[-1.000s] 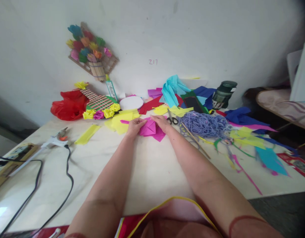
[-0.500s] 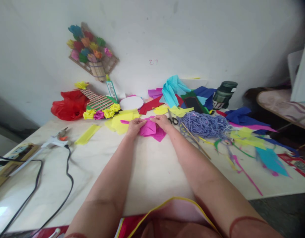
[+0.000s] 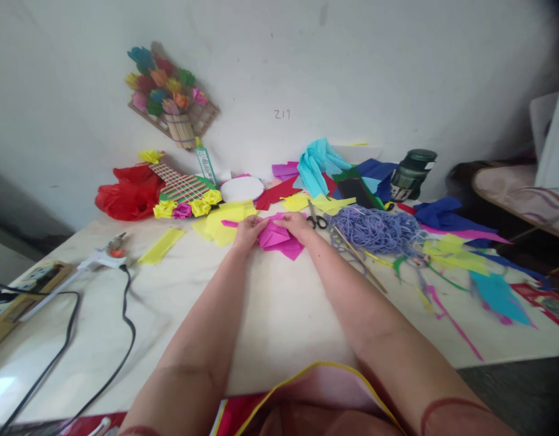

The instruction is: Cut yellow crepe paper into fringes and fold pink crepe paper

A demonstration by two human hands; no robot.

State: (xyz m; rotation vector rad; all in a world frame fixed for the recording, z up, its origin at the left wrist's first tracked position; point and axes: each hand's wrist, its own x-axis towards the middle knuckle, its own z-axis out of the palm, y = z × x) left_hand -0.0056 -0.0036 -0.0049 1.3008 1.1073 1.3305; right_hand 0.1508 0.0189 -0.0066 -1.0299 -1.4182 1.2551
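A folded sheet of magenta paper lies on the pale table, far from me. My left hand pinches its left edge with curled fingers. My right hand presses and grips the paper's upper right part, fingers bent over a fold. Yellow paper lies just left of my left hand. Black-handled scissors rest right beside my right hand.
A heap of purple yarn with a wooden stick sits right. Coloured paper scraps spread further right. A glue gun and black cable lie left. A red bag, woven craft, white plate and dark jar line the wall.
My right hand has slid left over the magenta paper toward my left hand, folding it tighter. The left hand stays put.
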